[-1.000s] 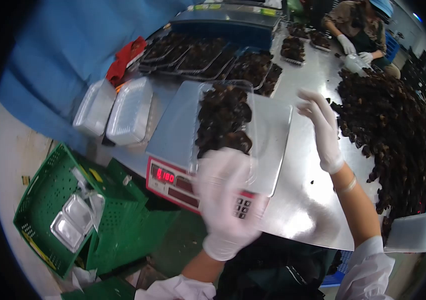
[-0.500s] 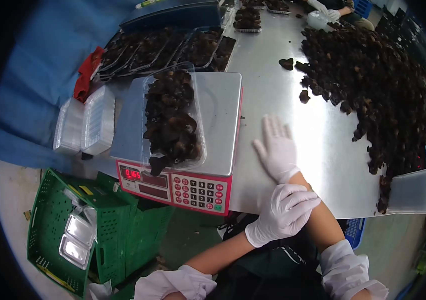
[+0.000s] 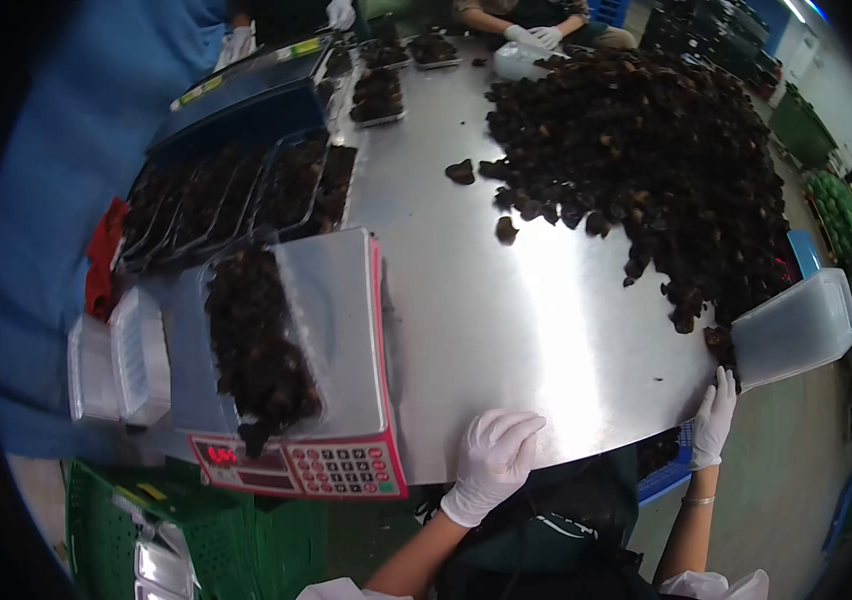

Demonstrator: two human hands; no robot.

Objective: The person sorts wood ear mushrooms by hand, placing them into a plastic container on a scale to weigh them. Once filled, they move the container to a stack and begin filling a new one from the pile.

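My left hand (image 3: 494,462), in a white glove, rests with curled fingers at the near edge of the metal table; nothing shows in it. Lower right, my gloved right hand (image 3: 714,416) has its fingers stretched out at the table edge. It is beside a few dark wood ear mushrooms (image 3: 719,345) and just below a translucent plastic tub (image 3: 796,328) that juts over the corner. To the left, a clear tray of wood ear mushrooms (image 3: 256,345) sits on a scale (image 3: 341,340) with a red keypad front; its red digits are blurred.
A large pile of wood ear mushrooms (image 3: 636,150) covers the table's right side. Filled trays (image 3: 216,200) stand behind the scale, stacked clear trays (image 3: 138,355) left of it. Below is a green crate (image 3: 276,540). Across the table are other people's gloved hands (image 3: 534,37).
My left hand has let go of my right forearm and moved down-left. My right hand has gone from the table's middle to its right edge. The view has shifted.
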